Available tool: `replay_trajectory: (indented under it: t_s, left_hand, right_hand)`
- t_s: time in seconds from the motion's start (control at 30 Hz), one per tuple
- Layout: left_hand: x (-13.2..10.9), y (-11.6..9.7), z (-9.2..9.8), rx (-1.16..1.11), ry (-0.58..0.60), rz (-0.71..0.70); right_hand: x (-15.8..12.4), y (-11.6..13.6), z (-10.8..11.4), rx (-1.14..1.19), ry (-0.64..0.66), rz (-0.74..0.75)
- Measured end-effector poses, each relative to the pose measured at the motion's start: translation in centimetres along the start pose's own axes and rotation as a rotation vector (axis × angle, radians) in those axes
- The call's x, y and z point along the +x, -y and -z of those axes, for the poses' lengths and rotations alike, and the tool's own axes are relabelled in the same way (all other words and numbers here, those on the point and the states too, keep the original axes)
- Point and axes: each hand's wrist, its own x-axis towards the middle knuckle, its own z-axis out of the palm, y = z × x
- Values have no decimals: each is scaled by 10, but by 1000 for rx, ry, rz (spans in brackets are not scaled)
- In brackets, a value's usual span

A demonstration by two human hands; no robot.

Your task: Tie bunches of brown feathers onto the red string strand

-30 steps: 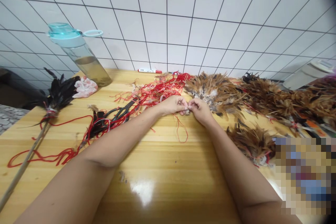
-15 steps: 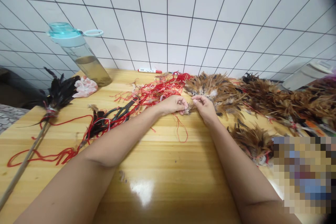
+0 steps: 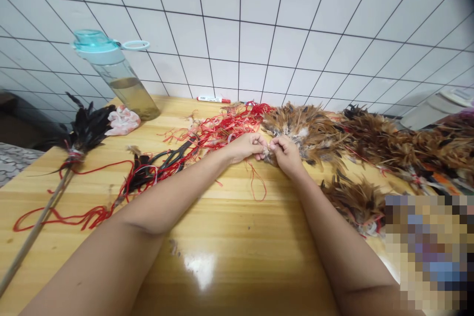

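Note:
My left hand [image 3: 248, 148] is closed in a pinch around the base of a small tuft of feathers [image 3: 269, 154]. My right hand [image 3: 288, 156] meets it from the other side, thumb and forefinger pressed together at the same tuft. Fingers cover much of what lies between them. Just behind my right hand spreads a pile of loose brown feathers [image 3: 307, 126]. Red string [image 3: 237, 126] lies tangled behind my left hand, and one thin red loop [image 3: 258, 190] hangs onto the table below it.
Black scissors [image 3: 174, 155] lie left of my hands. A water bottle [image 3: 129, 91], a crumpled tissue [image 3: 124, 120] and a black-feathered stick [image 3: 55, 202] stand or lie farther left. A marker [image 3: 213, 99] rests by the wall. Brown feather bundles [image 3: 392, 136] cover the table's right side.
My right hand has moved left and its fingers have closed at the tuft beside my left fingers. The left hand stays almost in place. The view has shifted slightly.

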Motion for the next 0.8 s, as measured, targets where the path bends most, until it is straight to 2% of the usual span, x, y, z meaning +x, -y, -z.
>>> replay_trajectory:
  t_s: [0.2, 0.37, 0.47, 0.53, 0.67, 0.8]
  left_hand:
    - [0, -3, -3, 20, -50, -40]
    - [0, -5, -5, 30, -42, -50]
    - [1, -5, -5, 35, -140, -60]
    - [3, -4, -5, 19, -222, -79]
    - [6, 0, -7, -30, -311, -118]
    - [5, 0, -12, -66, -277, -86]
  right_hand:
    - [-2, 5, 1, -36, -9, 59]
    - [0, 1, 1, 113, -78, -111]
    - [0, 2, 0, 299, -37, -219]
    - [-2, 6, -1, 377, 22, -233]
    - [-4, 13, -3, 268, 111, -128]
    - [-5, 12, -2, 5, -32, 14]
